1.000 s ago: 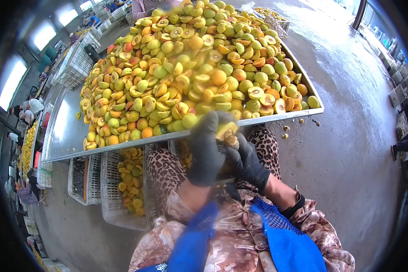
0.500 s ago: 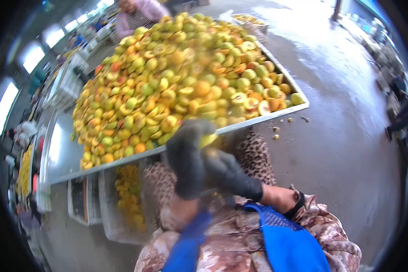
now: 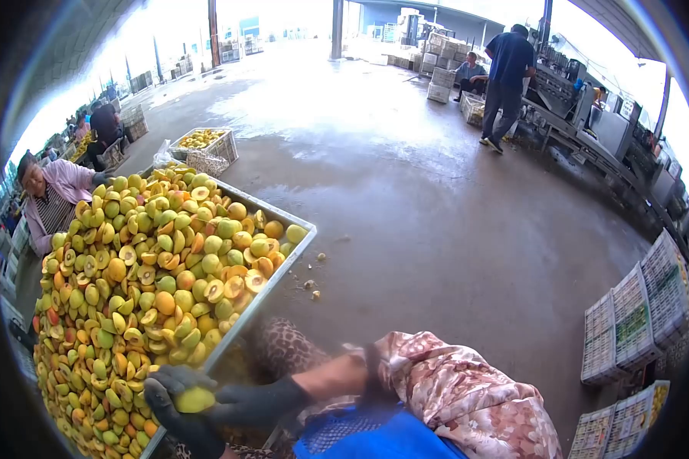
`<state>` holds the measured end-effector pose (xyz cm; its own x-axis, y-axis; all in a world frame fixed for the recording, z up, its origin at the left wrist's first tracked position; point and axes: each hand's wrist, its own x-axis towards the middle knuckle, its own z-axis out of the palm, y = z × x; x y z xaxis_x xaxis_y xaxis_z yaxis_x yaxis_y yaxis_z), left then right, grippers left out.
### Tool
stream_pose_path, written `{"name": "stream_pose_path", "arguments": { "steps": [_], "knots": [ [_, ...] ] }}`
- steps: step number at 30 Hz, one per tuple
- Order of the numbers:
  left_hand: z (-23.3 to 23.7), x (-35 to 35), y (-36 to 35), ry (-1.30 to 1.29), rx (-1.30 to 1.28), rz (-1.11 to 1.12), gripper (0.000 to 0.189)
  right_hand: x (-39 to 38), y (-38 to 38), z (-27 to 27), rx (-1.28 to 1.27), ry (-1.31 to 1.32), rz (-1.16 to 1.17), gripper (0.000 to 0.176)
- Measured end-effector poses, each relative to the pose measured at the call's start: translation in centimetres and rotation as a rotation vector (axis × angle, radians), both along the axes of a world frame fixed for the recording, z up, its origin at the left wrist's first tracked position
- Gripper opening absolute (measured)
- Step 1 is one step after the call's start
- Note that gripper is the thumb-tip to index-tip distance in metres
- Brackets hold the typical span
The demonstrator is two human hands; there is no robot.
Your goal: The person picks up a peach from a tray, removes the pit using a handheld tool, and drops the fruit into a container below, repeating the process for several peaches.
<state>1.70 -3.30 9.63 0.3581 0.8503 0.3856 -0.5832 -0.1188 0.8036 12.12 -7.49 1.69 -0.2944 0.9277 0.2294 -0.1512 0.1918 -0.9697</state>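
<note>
My left hand (image 3: 168,409), in a dark glove, is closed around a yellow-green peach (image 3: 195,399) by the near edge of the table. My right hand (image 3: 241,403), gloved too, meets the peach from the right with its fingers drawn together. Its fingertips are partly hidden, and I cannot make out what they hold. Beside both hands, a large heap of peaches (image 3: 138,283), many cut in half, covers the metal-rimmed table (image 3: 283,264). Some halves show a brown centre.
A person (image 3: 61,187) works across the heap. A crate of fruit (image 3: 207,149) stands behind the table. At right are stacked white crates (image 3: 639,298); farther back, a person in dark clothes (image 3: 507,73) stands by machinery (image 3: 574,99). Scraps (image 3: 314,291) lie on the wet floor.
The view has swung right and up, so the heap and my hands now appear farther left. More floor, the crates and the machinery have come into view. My hands stay together at the fruit.
</note>
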Motion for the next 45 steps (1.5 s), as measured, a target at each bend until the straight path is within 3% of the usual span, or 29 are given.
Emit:
{"name": "stream_pose_path", "arguments": {
  "steps": [2,3,4,5,6,7,11,12,13,14,17,19,21,23,25,26,28,30,32,33,34,35,37,38,41,43,45],
  "knots": [
    [-1.1,0.3,0.7,-0.081,0.027,-0.224,0.041,0.5,-0.8,-0.9,0.167,0.046,-0.007,0.035],
    [-2.4,-0.2,0.8,-0.109,0.026,-0.299,0.041,1.6,-1.6,-0.3,0.238,-0.242,-0.095,0.035],
    [-4.6,-0.2,1.8,-0.458,-0.326,-0.5,0.043,2.6,-1.9,0.1,0.322,-0.507,-0.146,0.035],
    [-6.9,-0.8,3.7,-0.841,-0.638,-0.646,0.044,2.1,-1.4,-1.4,0.562,-0.563,-0.289,0.037],
    [-5.0,-1.1,3.2,-0.536,-0.441,-0.45,0.041,1.7,-1.3,-0.9,0.41,-0.481,-0.255,0.041],
    [-2.7,-1.7,1.5,-0.203,-0.416,-0.03,0.039,0.4,-1.1,-0.7,0.37,-0.484,-0.281,0.043],
    [-7.7,-13.2,7.2,-0.163,-0.386,0.832,0.042,-1.5,-0.8,-1.1,0.294,-0.115,-0.241,0.026],
    [-7.4,-15.6,7.5,-0.095,-0.393,0.983,0.044,-1.4,-0.4,-4.3,0.26,-0.164,-0.274,0.024],
    [-7.3,-18.0,7.4,-0.036,-0.416,1.123,0.047,-0.3,0.4,-8.7,0.318,-0.554,-0.134,0.026],
    [-8.6,-20.8,8.0,0.206,-0.446,1.246,0.047,0.7,0.9,-11.7,0.378,-0.94,0.0,0.029],
    [-13.8,-22.6,11.9,0.69,0.024,1.33,0.038,0.2,-0.1,-10.6,-0.101,-0.974,0.119,0.035],
    [-13.6,-18.2,15.4,0.747,0.234,1.162,0.031,0.1,0.2,-9.0,-0.029,-0.834,0.03,0.036],
    [-11.2,-12.4,18.5,0.911,0.635,1.257,0.034,0.4,0.6,-8.6,-0.065,-0.805,-0.041,0.032],
    [-10.3,-9.0,22.2,1.026,0.78,1.1,0.037,1.6,-0.1,-8.5,0.09,-0.781,-0.059,0.031],
    [-13.3,-7.1,26.6,1.165,0.838,1.012,0.039,2.6,-1.2,-8.2,0.186,-0.788,-0.095,0.033],
    [-15.0,-6.9,28.3,1.352,0.759,0.836,0.037,2.6,-1.7,-8.1,0.205,-0.804,-0.126,0.035],
    [-13.6,-5.6,27.8,1.598,0.719,0.853,0.033,3.9,-2.4,-9.0,0.23,-0.826,-0.15,0.029],
    [-13.0,-5.2,28.6,1.727,0.62,0.772,0.029,4.2,-2.2,-7.2,-0.027,-0.716,-0.296,0.027],
    [-14.3,-6.7,29.6,1.363,0.678,0.765,0.031,4.1,-2.0,-5.7,-0.217,-0.487,-0.323,0.031],
    [-16.0,-7.5,30.9,1.129,0.731,0.769,0.036,4.1,-1.2,-4.9,-0.134,-0.419,-0.32,0.032],
    [-13.8,-6.9,28.6,0.963,0.519,0.701,0.038,3.8,-0.3,-4.0,-0.048,-0.345,-0.324,0.034],
    [-11.8,-6.7,25.3,0.643,0.162,0.345,0.031,3.5,0.4,-3.4,0.029,-0.268,-0.329,0.035],
    [-10.0,-6.0,19.4,0.286,-0.217,0.04,0.023,2.6,2.1,-2.8,-0.048,-0.231,-0.276,0.035],
    [-9.5,-5.8,16.7,0.269,-0.217,0.066,0.025,1.9,2.8,-2.6,-0.09,-0.215,-0.244,0.036],
    [-9.6,-6.0,11.4,0.306,-0.096,0.126,0.036,-0.6,4.9,-2.8,0.157,-0.241,-0.362,0.038],
    [-7.1,-4.8,7.8,-0.002,-0.442,0.012,0.043,-1.1,5.5,-3.2,-0.025,-0.31,-0.35,0.036],
    [-7.1,-4.3,6.6,-0.098,-0.5,0.007,0.05,-1.2,5.4,-3.2,-0.085,-0.33,-0.353,0.035]
  ]
}}
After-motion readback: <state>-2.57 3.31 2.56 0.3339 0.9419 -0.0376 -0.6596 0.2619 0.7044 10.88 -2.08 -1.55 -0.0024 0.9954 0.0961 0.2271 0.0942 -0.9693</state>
